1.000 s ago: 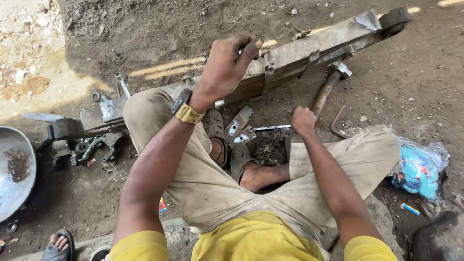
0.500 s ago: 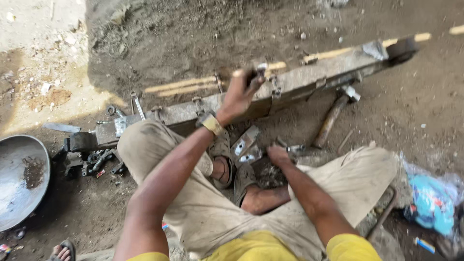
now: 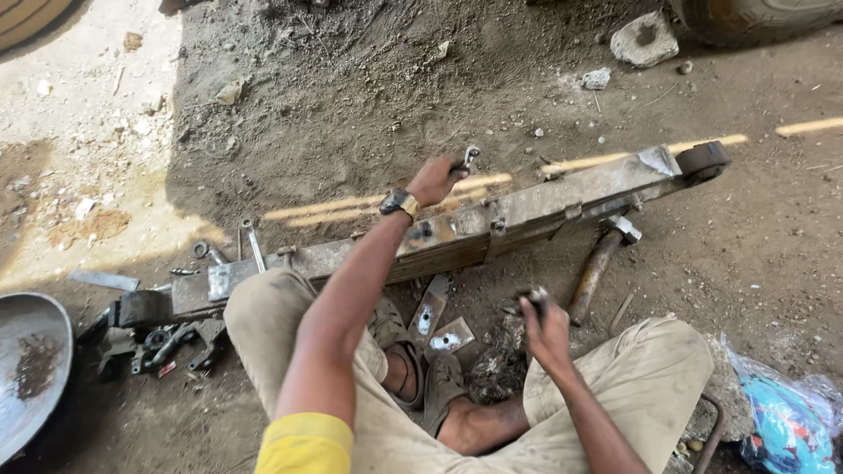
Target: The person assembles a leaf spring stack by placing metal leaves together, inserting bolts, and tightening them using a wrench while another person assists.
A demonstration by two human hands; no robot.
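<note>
The person sat on the dirt ground (image 3: 369,88) with knees spread, a long stack of leaf springs (image 3: 492,230) lying across the middle of the frame from lower left to upper right. The left arm reached forward and up from the lower centre, nearly straight at the elbow, a wristwatch (image 3: 399,203) on the wrist. The left hand (image 3: 436,180) sat just above the spring stack near the frame's centre, its fingers curled shut around the handle of a wrench (image 3: 468,160), whose metal head stuck out past the knuckles toward the upper right.

The right arm came up from the lower right, bent, with the right hand (image 3: 546,326) raised over the lap in the lower centre-right. Its fingers were closed in a fist on a small dark tool (image 3: 535,296); what kind of tool could not be told.

A hammer (image 3: 599,265) lay on the ground just below the spring stack, to the right of the right hand. Two flat metal plates (image 3: 436,320) lay by the person's feet. A metal bowl (image 3: 31,369) sat at the lower left edge, and a blue plastic bag (image 3: 786,426) at the lower right corner.
</note>
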